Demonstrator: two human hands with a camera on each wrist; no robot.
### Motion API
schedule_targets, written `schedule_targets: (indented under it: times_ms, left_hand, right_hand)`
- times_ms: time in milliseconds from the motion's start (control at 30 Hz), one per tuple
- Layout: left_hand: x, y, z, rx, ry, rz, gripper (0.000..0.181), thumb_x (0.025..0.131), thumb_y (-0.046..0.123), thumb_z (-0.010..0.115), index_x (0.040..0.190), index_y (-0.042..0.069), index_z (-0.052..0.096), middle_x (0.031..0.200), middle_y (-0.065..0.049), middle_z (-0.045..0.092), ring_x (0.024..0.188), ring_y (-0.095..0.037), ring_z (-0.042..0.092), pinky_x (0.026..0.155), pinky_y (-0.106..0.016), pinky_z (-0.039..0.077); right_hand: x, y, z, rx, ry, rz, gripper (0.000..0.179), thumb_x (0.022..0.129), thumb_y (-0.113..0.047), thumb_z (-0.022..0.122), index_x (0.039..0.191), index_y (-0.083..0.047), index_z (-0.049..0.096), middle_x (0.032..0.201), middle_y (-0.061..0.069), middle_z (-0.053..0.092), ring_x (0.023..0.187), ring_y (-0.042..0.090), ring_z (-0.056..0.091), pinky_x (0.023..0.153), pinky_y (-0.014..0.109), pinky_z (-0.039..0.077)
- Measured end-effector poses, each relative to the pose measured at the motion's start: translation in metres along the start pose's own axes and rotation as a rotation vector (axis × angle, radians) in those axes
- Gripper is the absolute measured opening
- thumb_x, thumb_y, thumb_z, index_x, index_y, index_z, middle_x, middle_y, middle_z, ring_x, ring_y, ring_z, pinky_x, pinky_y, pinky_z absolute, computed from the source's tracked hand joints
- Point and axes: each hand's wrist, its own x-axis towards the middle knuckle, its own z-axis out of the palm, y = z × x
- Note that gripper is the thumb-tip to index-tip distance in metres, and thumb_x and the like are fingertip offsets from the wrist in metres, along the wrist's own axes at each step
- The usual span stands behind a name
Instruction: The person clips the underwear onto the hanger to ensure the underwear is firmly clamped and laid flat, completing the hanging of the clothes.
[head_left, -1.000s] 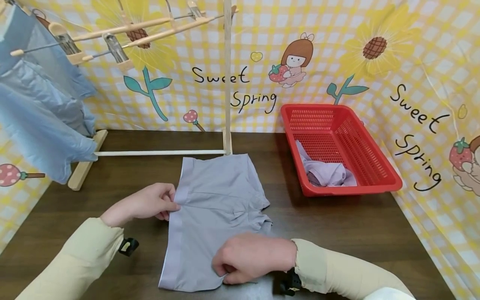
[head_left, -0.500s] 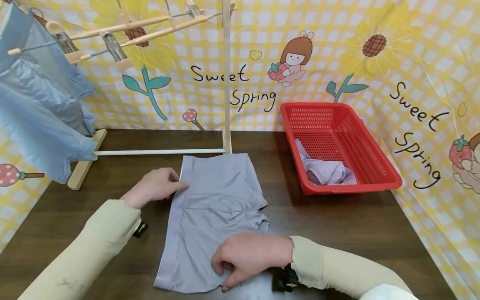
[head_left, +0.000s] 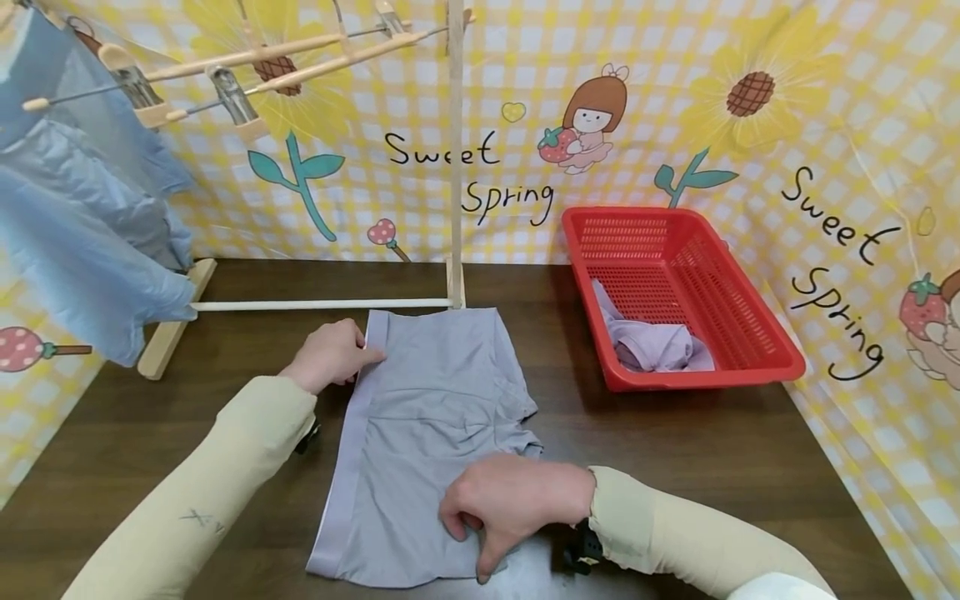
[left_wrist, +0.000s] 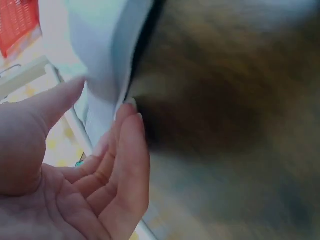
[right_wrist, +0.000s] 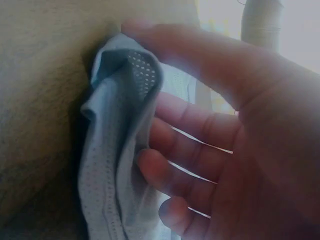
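Note:
A pair of grey-lavender boxer briefs [head_left: 427, 400] lies spread on the dark table, waistband to the left and leg openings to the right. At the far part of the waistband is my left hand [head_left: 327, 357]. Its thumb lies over the fabric edge, and the left wrist view shows a gap between thumb and fingers [left_wrist: 131, 165]. My right hand [head_left: 517, 508] rests on the near leg, thumb spread away from the loosely bent fingers. In the right wrist view those fingers touch the folded leg hem [right_wrist: 112, 165], while the thumb stands apart from them.
A red basket [head_left: 750, 333] with a crumpled lavender cloth [head_left: 660, 346] stands at the back right. Behind the briefs is a wooden rack post [head_left: 456, 167] with a white crossbar [head_left: 322, 305]. Clip hangers [head_left: 300, 75] and light-blue clothing [head_left: 82, 225] hang at left.
My left hand has slid away from me along the waistband, from its middle to near the far corner. The waistband lies straighter. My right hand has shifted slightly right, its thumb spreading.

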Motion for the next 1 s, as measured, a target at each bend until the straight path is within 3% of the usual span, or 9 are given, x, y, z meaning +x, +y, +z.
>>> schedule_targets:
  times_ms: [167, 300, 433, 567, 800, 1000]
  left_hand:
    - [0.006, 0.003, -0.004, -0.014, -0.031, -0.03, 0.029, 0.092, 0.026, 0.073, 0.074, 0.003, 0.072, 0.057, -0.007, 0.062, 0.053, -0.019, 0.065, 0.059, -0.034, 0.055]
    - [0.01, 0.003, -0.003, -0.034, -0.017, -0.055, 0.031, 0.09, 0.023, 0.074, 0.098, -0.007, 0.07, 0.061, -0.008, 0.065, 0.056, -0.02, 0.067, 0.071, -0.038, 0.056]
    - [0.013, 0.003, -0.002, -0.026, 0.047, -0.043, 0.052, 0.087, 0.021, 0.077, 0.122, -0.013, 0.06, 0.092, -0.02, 0.072, 0.083, -0.032, 0.07, 0.085, -0.046, 0.052]
    - [0.013, 0.001, -0.003, -0.017, 0.079, -0.017, 0.047, 0.087, 0.021, 0.076, 0.12, -0.011, 0.065, 0.121, -0.027, 0.064, 0.104, -0.041, 0.06, 0.088, -0.05, 0.049]
    - [0.009, -0.007, -0.006, -0.052, 0.172, 0.07, 0.026, 0.097, 0.022, 0.068, 0.108, -0.002, 0.069, 0.103, -0.017, 0.068, 0.092, -0.035, 0.061, 0.081, -0.049, 0.047]
    - [0.012, -0.007, -0.004, -0.023, 0.171, 0.108, 0.023, 0.099, 0.024, 0.065, 0.102, 0.003, 0.075, 0.093, -0.01, 0.07, 0.084, -0.031, 0.061, 0.076, -0.046, 0.048]
  right_hand:
    - [0.0, 0.001, 0.0, 0.025, -0.011, 0.01, 0.036, 0.071, -0.041, 0.093, 0.083, -0.026, 0.062, 0.068, -0.019, 0.047, 0.06, -0.008, 0.042, 0.056, 0.011, 0.037]
    - [0.0, 0.001, 0.001, 0.032, -0.016, 0.021, 0.036, 0.072, -0.038, 0.093, 0.083, -0.026, 0.061, 0.069, -0.019, 0.048, 0.06, -0.008, 0.042, 0.056, 0.011, 0.036]
    - [0.0, 0.002, 0.002, 0.038, -0.014, 0.037, 0.036, 0.072, -0.036, 0.094, 0.083, -0.026, 0.061, 0.069, -0.018, 0.048, 0.06, -0.008, 0.043, 0.056, 0.011, 0.036]
    - [-0.001, 0.001, 0.003, 0.061, -0.016, 0.035, 0.033, 0.073, -0.033, 0.093, 0.082, -0.026, 0.062, 0.069, -0.018, 0.048, 0.06, -0.007, 0.043, 0.056, 0.011, 0.037]
    - [-0.001, 0.001, 0.005, 0.046, -0.005, 0.028, 0.031, 0.071, -0.032, 0.093, 0.078, -0.028, 0.063, 0.068, -0.019, 0.048, 0.059, -0.008, 0.041, 0.055, 0.011, 0.036]
    - [-0.001, 0.003, 0.003, 0.033, -0.019, 0.032, 0.031, 0.072, -0.031, 0.092, 0.078, -0.028, 0.063, 0.069, -0.018, 0.047, 0.06, -0.008, 0.041, 0.055, 0.011, 0.036]
